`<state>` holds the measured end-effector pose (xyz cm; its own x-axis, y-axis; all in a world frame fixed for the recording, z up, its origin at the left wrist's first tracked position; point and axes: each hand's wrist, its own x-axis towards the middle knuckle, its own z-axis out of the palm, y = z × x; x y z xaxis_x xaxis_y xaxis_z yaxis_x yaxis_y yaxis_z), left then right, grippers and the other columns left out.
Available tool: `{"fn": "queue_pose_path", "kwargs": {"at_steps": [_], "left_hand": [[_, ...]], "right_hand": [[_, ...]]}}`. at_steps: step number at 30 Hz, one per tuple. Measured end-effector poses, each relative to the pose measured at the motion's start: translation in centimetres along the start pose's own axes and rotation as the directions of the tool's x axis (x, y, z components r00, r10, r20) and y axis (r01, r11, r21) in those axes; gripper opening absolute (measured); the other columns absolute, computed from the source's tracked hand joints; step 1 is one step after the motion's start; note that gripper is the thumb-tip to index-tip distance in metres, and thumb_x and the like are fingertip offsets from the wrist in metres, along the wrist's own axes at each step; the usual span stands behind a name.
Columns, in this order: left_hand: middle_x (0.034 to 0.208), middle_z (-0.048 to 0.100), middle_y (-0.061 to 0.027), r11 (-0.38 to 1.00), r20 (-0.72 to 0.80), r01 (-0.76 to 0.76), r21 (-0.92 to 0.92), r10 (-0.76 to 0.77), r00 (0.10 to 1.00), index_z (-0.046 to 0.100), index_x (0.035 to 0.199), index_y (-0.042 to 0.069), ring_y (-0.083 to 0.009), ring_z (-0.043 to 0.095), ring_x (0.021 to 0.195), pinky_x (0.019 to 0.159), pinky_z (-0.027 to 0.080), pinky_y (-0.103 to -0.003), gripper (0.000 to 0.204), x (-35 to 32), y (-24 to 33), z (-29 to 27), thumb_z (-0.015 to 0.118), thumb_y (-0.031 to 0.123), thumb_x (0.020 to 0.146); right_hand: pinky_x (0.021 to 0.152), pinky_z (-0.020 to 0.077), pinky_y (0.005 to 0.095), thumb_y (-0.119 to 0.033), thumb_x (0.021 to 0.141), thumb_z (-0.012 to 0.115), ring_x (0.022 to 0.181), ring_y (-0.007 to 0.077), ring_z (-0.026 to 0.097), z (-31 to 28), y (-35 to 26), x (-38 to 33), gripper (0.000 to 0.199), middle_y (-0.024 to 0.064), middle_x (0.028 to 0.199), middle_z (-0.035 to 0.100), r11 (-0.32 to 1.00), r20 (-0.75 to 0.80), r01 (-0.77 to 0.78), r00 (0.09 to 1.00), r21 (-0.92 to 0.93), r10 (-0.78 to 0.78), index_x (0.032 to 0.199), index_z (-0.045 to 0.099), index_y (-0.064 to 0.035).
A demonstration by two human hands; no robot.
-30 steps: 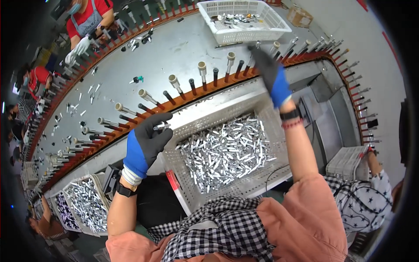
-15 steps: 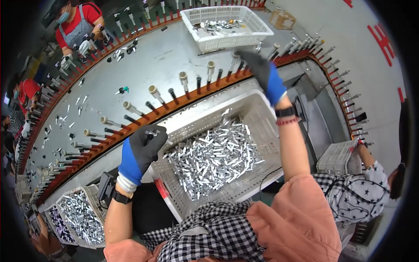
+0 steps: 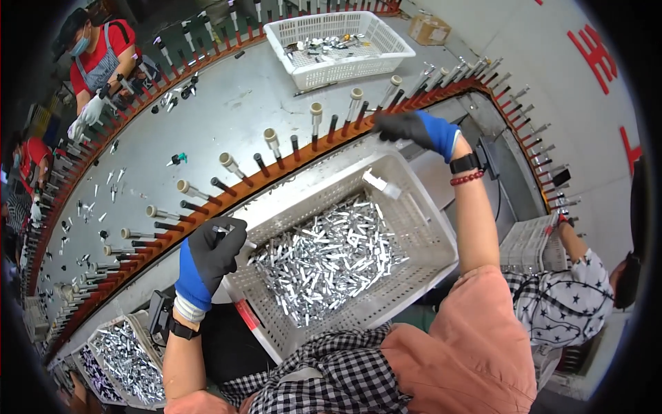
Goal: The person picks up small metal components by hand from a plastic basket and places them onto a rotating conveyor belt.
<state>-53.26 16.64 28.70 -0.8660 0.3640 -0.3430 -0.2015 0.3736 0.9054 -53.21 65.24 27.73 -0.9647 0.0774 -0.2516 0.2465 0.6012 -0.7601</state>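
My left hand [image 3: 212, 252], in a black and blue glove, is closed around small silver pieces [image 3: 222, 230] beside the near basket's left corner. My right hand [image 3: 414, 130], gloved alike, hovers between the post row and that basket; motion blur hides whether its fingers hold anything. The grey perforated basket [image 3: 420, 269] contains many small silver tubular pieces [image 3: 331, 259]. Against its far inner wall shows a blurred white-silver piece [image 3: 381, 183], falling or resting, I cannot tell. Pale-capped tubes [image 3: 316, 117] stand on several dark red posts along the orange-brown rail [image 3: 293, 164].
A white basket [image 3: 345, 74] with scattered parts and a cardboard box [image 3: 429, 30] stand on the grey table [image 3: 227, 103]. Loose parts lie on its left side. Full trays [image 3: 127, 362] sit lower left. Co-workers [image 3: 103, 62] work at the far left; another person [image 3: 562, 297] is at right.
My right hand has drawn back from the posts toward me; a pale-capped tube now shows where it was. The blurred piece has appeared over the basket. The whole view has shifted slightly.
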Motion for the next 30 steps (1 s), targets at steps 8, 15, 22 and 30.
{"fn": "queue_pose_path", "kwargs": {"at_steps": [8,15,22,30], "left_hand": [[0.103,0.077,-0.0030,0.917,-0.033,-0.337,0.214,0.352,0.936,0.071,0.130,0.006,-0.0099,0.070,0.081,0.075,0.058,-0.028,0.042,3.2,-1.1,2.0,0.081,0.018,0.092],[0.091,0.076,-0.0029,0.917,-0.169,-0.309,0.251,0.356,0.919,0.074,0.129,0.009,-0.0055,0.063,0.070,0.064,0.052,-0.025,0.042,2.8,-1.3,1.1,0.083,0.026,0.091],[0.076,0.057,-0.0011,0.884,0.017,-0.467,0.028,0.467,0.884,0.063,0.137,0.002,-0.0106,0.061,0.070,0.075,0.057,-0.028,0.033,2.9,-3.0,-1.7,0.054,0.020,0.110],[0.122,0.069,-0.0195,0.310,0.243,0.126,-0.942,0.375,0.894,0.062,0.126,-0.006,-0.0339,0.067,0.120,0.110,0.057,-0.045,0.050,5.1,-5.9,1.9,0.047,0.041,0.113]], "right_hand": [[0.083,0.0519,0.0380,-0.039,0.109,0.046,0.090,0.0251,0.068,-16.3,18.9,12.9,0.046,0.0152,0.097,0.077,0.940,-0.810,0.292,0.500,-0.176,-0.307,0.114,0.076,-0.0036],[0.077,0.0465,0.0294,-0.043,0.113,0.036,0.073,0.0160,0.060,-3.0,6.4,13.0,0.056,0.0064,0.088,0.075,0.967,-0.764,0.244,0.636,0.069,-0.106,0.123,0.076,-0.0054],[0.096,0.0532,0.0325,-0.028,0.107,0.059,0.106,0.0179,0.071,7.6,-4.6,-0.9,0.038,0.0109,0.120,0.076,0.965,0.345,0.264,0.906,-0.008,-0.245,0.132,0.069,-0.0012],[0.075,0.0519,0.0395,-0.006,0.086,0.079,0.089,0.0269,0.070,22.2,-13.9,-8.1,0.039,0.0134,0.099,0.076,0.776,-0.252,0.631,0.750,-0.001,-0.611,0.125,0.074,-0.0058]]}}
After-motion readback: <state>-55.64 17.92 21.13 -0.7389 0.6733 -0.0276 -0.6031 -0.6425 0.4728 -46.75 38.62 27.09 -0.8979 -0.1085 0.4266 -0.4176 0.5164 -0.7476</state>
